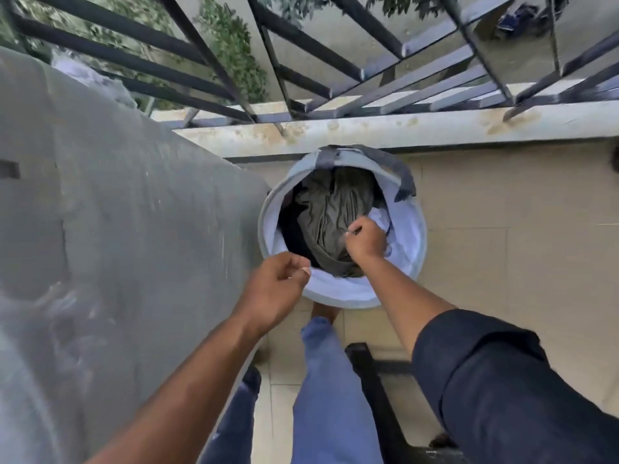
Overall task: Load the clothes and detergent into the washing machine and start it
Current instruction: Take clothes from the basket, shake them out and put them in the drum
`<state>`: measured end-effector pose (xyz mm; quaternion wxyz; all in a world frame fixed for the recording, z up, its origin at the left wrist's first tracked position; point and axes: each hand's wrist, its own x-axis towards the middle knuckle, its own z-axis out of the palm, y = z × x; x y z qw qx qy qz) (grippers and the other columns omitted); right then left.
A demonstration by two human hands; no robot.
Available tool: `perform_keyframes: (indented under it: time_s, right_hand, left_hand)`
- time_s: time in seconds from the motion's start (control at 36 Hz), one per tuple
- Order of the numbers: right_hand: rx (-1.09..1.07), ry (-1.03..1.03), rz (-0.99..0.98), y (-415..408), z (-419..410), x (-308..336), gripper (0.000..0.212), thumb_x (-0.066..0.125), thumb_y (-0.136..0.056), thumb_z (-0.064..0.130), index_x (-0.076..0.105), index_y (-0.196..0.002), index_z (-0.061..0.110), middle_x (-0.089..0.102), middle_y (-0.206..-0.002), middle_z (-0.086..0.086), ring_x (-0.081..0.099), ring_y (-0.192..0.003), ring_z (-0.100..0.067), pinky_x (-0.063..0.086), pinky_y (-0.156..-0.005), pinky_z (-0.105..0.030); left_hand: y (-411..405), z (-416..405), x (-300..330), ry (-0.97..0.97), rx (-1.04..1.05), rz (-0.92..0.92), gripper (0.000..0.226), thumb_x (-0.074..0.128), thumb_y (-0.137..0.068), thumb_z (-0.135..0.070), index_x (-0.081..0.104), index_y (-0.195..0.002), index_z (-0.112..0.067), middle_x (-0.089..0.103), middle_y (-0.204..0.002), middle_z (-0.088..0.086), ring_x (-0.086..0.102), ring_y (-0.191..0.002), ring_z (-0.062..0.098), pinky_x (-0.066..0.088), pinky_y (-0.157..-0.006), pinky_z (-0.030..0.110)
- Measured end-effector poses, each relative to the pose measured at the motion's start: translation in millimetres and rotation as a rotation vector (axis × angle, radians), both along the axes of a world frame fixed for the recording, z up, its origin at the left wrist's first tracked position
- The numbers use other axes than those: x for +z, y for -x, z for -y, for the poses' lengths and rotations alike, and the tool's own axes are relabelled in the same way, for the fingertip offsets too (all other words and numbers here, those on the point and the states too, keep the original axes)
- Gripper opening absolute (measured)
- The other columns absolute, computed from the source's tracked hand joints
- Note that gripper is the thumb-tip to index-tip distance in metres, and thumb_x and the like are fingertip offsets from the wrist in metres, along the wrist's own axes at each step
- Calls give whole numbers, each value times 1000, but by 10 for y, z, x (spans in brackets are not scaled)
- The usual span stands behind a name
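- The right hand is down inside the laundry basket. Its fingers are curled tight on the grey-green cloth, close to a bit of white cloth. The fingertips are tucked under, so I cannot tell how much cloth they have.
- The left hand is at the near edge of the basket. Its thumb and fingers pinch the pale rim there.
- The grey-green cloth lies on top of the pile, right under and in front of the right hand. Dark clothes sit at the left side of the pile, in shadow, and are hard to make out.
- The basket is round and soft, pale blue inside, with a dark strap along its far rim. How deep the pile goes is hidden.
- The basket stands on the tiled floor, its far side next to the low ledge under the black railing.
- A big grey covered shape fills the left side, just beside the basket. It is blurry and cut off by the edge, so I cannot tell what it is.
- Near the bottom are blue trouser legs, a dark sleeve on the right arm, and a black frame partly hidden behind the arm.
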<state>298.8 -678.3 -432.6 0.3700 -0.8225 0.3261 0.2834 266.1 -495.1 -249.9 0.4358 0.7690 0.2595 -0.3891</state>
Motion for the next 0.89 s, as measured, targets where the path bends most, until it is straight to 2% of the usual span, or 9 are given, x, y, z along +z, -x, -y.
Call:
perform_keyframes:
  time_s: [0.14, 0.33, 0.44, 0.53, 0.58, 0.69, 0.75, 0.81, 0.89]
  right_hand:
    - [-149, -76, 102, 2, -18, 499, 15, 74, -85, 14, 69, -76, 25, 74, -80, 2, 74, -78, -23, 62, -76, -41]
    - [-293, -301, 366, 136, -9, 2068, 19, 76, -88, 3, 72, -79, 20, 73, -67, 1, 71, -58, -17, 59, -57, -28]
    - [-266, -493, 499, 237, -31, 3145, 10, 75, -91, 2, 71, -86, 10, 73, -76, -5, 70, -66, -17, 57, -65, -27]
    - [-233, -694, 579, 339, -85, 3936, 13, 76, -90, 5, 73, -82, 15, 72, -76, 1, 69, -72, -10, 53, -68, -19]
    - [-206, -819, 625, 421, -136, 4401, 14, 74, -85, 9, 75, -81, 23, 70, -73, 7, 64, -67, -4, 49, -62, -12]
    - [-148, -1009, 715, 617, -223, 5179, 9, 81, -83, 19, 72, -86, 19, 64, -75, 3, 56, -64, -6, 45, -58, -14]
    - [-142, -1046, 758, 714, -241, 5446, 20, 84, -81, 30, 71, -88, 17, 64, -79, -3, 56, -68, -14, 47, -61, -20]
    - [-176, -1023, 822, 799, -231, 5586, 14, 79, -81, 22, 70, -89, 15, 62, -78, -5, 55, -69, -18, 47, -61, -23]
    - [-261, -963, 891, 910, -186, 5575, 12, 70, -84, 16, 69, -96, 13, 62, -81, -7, 56, -72, -18, 47, -63, -22]
  left_hand:
    - [-7, 9, 194, 11, 75, 41, 13, 64, -99, -26, 75, -102, -33, 75, -83, -15, 64, -71, -4, 46, -67, 20]
    - [-1, -53, 759, 41, 51, 67, 18, 70, -93, -33, 68, -106, -43, 75, -109, -10, 71, -99, 8, 59, -88, 34]
    - [74, -130, 1070, 15, -107, 142, 64, 78, -83, -40, 48, -141, -39, 66, -125, -6, 64, -107, 12, 56, -98, 45]
    - [104, -127, 1348, 55, -200, 242, 98, 85, -83, -34, 24, -161, -34, 43, -155, -13, 47, -139, 10, 48, -110, 41]
    - [97, -104, 1519, 99, -229, 328, 108, 88, -79, -31, 19, -163, -34, 37, -162, -12, 41, -147, 10, 45, -115, 42]
    - [80, -45, 1828, 157, -278, 436, 83, 80, -87, -22, 37, -157, -34, 52, -152, -10, 51, -139, 9, 46, -113, 35]
    - [73, -46, 1952, 177, -265, 535, 51, 73, -93, -10, 60, -133, -38, 69, -124, -26, 63, -117, -7, 51, -95, 15]
    - [38, -65, 2152, 245, -192, 518, 39, 61, -99, -4, 68, -111, -40, 72, -97, -35, 64, -92, -19, 48, -75, 3]
    - [-33, -137, 2497, 396, -17, 413, 30, 49, -105, -17, 73, -117, -32, 78, -109, -15, 72, -103, 3, 59, -87, 23]
